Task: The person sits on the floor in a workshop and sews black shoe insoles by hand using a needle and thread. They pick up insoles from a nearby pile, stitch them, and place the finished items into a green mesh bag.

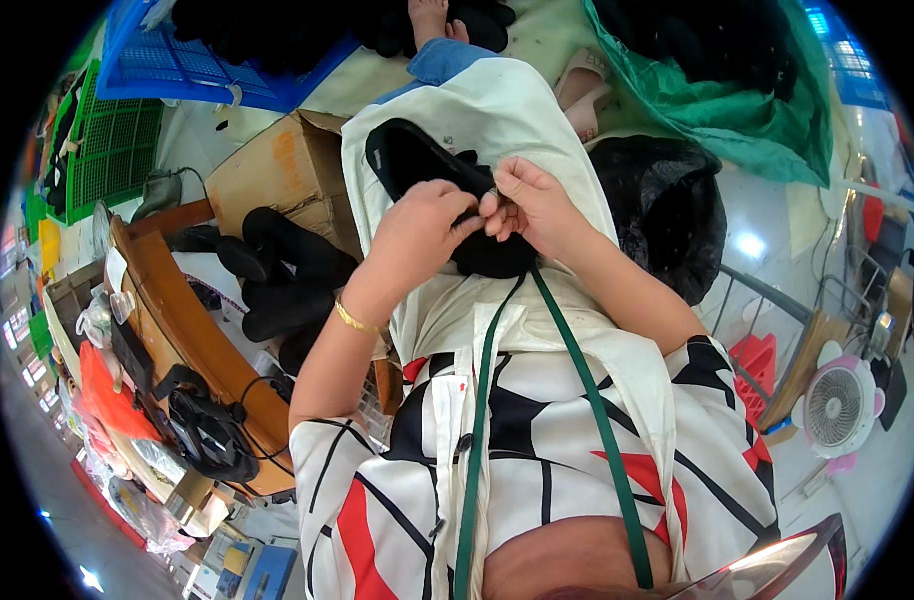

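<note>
A black shoe [409, 150] lies on the pale apron [567, 140] over my lap, its opening facing up. My left hand [425, 232] rests over the near side of the shoe, fingers bent and pinched at its edge. Close beside it, my right hand [537, 208] has thumb and fingers pressed together at the shoe's rim. Whatever small thing is between the right fingertips is too fine to make out. More black material [492, 258] shows beneath both hands.
Left of my lap stand a cardboard box [277, 170], several black shoes [302, 262] and a curved wooden table [202, 330]. On the right are a black plastic bag [667, 200], a green sack [767, 150] and a white fan [839, 405]. A blue crate [192, 65] sits ahead.
</note>
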{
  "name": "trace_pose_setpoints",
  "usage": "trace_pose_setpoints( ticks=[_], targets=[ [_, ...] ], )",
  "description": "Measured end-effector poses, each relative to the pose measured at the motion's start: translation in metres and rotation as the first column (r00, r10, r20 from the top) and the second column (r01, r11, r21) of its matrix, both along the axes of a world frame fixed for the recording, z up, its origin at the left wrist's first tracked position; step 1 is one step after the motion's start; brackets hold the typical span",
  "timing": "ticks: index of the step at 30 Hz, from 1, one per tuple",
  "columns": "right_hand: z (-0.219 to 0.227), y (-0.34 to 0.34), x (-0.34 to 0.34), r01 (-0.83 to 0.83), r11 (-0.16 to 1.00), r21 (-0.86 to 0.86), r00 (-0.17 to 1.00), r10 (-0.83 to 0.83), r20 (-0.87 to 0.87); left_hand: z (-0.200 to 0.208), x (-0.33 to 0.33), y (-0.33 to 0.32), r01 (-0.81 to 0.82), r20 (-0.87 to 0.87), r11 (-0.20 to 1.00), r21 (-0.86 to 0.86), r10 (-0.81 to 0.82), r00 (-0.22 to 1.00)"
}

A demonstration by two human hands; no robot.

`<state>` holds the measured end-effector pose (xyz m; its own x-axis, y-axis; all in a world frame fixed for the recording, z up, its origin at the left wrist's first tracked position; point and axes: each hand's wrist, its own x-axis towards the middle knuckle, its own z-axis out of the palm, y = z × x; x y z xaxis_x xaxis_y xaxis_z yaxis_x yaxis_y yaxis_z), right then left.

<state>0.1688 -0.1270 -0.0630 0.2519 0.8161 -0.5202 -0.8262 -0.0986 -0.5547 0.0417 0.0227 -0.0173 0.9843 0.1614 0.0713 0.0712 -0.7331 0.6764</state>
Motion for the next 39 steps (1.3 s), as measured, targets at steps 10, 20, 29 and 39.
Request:
trace_pose_setpoints(
  ticks=[10,20,29,39],
  targets=[
    [-0.023,-0.009,0.005,0.113,0.992,0.061,0.992,-0.110,-0.057,0.005,-0.005,-0.032,-0.352,-0.345,0.910,-0.218,0.265,0.900],
    [-0.029,-0.019,0.006,0.154,0.986,0.060,0.985,-0.148,-0.089,0.022,-0.031,-0.009,-0.427,-0.541,0.904,-0.033,0.343,0.768],
    [-0.032,-0.021,0.006,0.152,0.986,0.070,0.986,-0.146,-0.078,0.047,-0.072,0.034,-0.550,-0.625,0.768,-0.328,0.260,0.736],
    [-0.034,-0.019,0.003,0.132,0.988,0.079,0.990,-0.129,-0.049,0.029,-0.029,-0.022,-0.617,-0.393,0.390,-0.683,0.515,0.762]
  ],
)
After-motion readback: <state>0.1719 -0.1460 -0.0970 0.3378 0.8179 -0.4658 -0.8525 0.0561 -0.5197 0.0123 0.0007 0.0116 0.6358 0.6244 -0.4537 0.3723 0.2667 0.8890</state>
